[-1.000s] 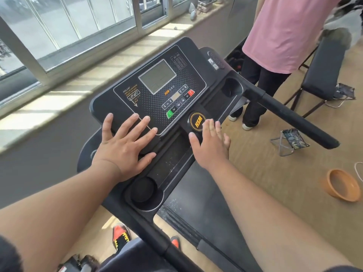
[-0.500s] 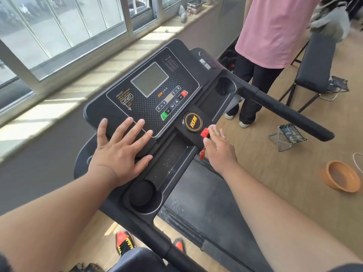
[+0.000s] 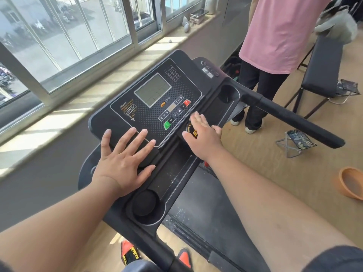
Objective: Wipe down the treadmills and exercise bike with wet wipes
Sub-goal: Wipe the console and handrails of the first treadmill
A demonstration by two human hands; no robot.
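A black treadmill console with a grey screen and coloured buttons fills the middle of the head view. My left hand lies flat with spread fingers on the console's lower left part. My right hand rests flat, fingers straight, over the round yellow-ringed safety key, its fingertips near the lower buttons. No wet wipe shows in either hand. A small red piece peeks out under my right wrist. The dusty running belt lies below.
A person in a pink shirt stands close to the treadmill's right handlebar. A black bench, a small folding stool and an orange bowl sit on the floor at right. Windows and a sill run along the left.
My right hand, which had drawn back off the console toward the red clip, has moved forward and now covers the round safety key. My left hand has stayed flat in place.
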